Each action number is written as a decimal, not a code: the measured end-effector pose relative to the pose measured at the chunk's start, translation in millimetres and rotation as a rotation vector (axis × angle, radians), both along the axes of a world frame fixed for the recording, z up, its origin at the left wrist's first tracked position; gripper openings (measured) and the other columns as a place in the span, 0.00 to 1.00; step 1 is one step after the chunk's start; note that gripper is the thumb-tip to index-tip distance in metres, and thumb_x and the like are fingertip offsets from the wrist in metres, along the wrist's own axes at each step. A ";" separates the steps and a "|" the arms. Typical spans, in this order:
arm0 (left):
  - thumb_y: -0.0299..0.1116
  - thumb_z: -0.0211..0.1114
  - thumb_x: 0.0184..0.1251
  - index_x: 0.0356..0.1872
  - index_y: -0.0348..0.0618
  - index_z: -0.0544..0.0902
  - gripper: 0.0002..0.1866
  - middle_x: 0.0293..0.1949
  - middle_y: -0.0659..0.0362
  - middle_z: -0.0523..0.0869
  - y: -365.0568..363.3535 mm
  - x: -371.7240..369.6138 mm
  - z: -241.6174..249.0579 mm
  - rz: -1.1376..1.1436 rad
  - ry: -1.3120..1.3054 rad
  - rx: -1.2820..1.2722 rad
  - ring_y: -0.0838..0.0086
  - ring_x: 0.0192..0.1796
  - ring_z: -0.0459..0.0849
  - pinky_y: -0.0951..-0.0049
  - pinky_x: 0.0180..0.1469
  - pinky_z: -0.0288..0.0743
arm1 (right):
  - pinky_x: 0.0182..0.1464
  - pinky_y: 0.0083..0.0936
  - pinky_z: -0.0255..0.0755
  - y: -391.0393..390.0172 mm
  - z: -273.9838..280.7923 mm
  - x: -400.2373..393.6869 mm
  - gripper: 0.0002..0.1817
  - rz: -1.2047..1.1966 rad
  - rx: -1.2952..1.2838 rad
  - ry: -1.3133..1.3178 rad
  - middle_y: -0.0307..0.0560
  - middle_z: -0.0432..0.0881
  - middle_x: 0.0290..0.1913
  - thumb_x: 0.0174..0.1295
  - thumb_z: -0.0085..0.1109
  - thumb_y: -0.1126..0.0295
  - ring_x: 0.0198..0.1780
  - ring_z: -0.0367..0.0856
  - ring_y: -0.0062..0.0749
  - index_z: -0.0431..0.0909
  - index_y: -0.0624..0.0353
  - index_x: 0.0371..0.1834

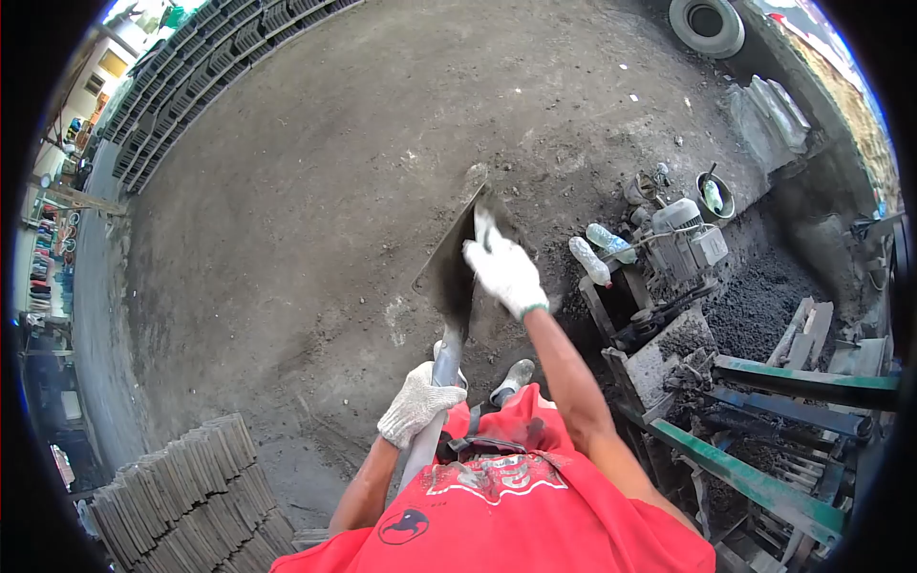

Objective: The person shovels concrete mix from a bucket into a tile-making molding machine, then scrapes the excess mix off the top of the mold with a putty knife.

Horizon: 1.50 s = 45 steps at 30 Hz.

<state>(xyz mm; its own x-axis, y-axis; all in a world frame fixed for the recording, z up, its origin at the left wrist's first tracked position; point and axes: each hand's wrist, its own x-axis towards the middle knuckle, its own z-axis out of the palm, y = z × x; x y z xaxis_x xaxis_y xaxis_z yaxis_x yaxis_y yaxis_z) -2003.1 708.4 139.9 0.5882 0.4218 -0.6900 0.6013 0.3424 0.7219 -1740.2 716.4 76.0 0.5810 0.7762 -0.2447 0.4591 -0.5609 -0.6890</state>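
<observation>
My left hand [417,406], in a whitish knitted glove, is wrapped round the pale handle of a shovel [447,365]. The handle rises from close to my body, and the broad, dark shovel blade [449,263] tilts out in front of me. My right hand [504,271], in a white glove with a green cuff edge, is at the right side of the blade. Its fingers are smeared by motion, so I cannot make out whether they hold anything or touch the metal. Part of the blade is hidden behind that hand.
Two plastic bottles [602,250], a motor [680,229] and a bucket [718,199] are to the right. Green machine rails [755,477] stand beside dark loose material [764,301]. Stacked grey tiles [181,492] are at lower left; a tyre [707,27] lies far right.
</observation>
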 end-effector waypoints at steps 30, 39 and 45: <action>0.34 0.79 0.55 0.44 0.36 0.78 0.21 0.32 0.59 0.82 -3.0 -3.0 -9.2 -0.040 -0.005 0.049 0.76 0.26 0.83 0.71 0.27 0.79 | 0.63 0.54 0.72 -65.6 -83.8 42.3 0.35 -0.206 -0.091 0.092 0.74 0.83 0.55 0.74 0.44 0.42 0.59 0.81 0.69 0.74 0.67 0.63; 0.34 0.79 0.55 0.49 0.37 0.82 0.22 0.35 0.59 0.86 -1.2 4.8 -14.2 -0.095 -0.004 0.043 0.76 0.34 0.85 0.69 0.38 0.82 | 0.68 0.49 0.70 -91.1 -20.4 -5.7 0.38 -0.137 -0.145 0.205 0.71 0.82 0.61 0.72 0.48 0.41 0.65 0.79 0.66 0.68 0.55 0.76; 0.32 0.79 0.55 0.46 0.37 0.80 0.21 0.33 0.59 0.83 -4.7 16.4 -8.2 -0.058 0.014 -0.060 0.76 0.27 0.84 0.70 0.30 0.80 | 0.70 0.48 0.70 -102.5 -1.8 -12.9 0.45 0.079 -0.186 0.216 0.72 0.77 0.66 0.72 0.45 0.42 0.65 0.79 0.64 0.46 0.52 0.86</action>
<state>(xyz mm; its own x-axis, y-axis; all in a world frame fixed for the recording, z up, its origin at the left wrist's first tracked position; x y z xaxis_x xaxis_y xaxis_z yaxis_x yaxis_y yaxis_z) -1986.7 703.8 131.7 0.6004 0.3448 -0.7216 0.6317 0.3488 0.6923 -1753.2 613.9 74.2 0.4395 0.7472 -0.4985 0.3601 -0.6550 -0.6643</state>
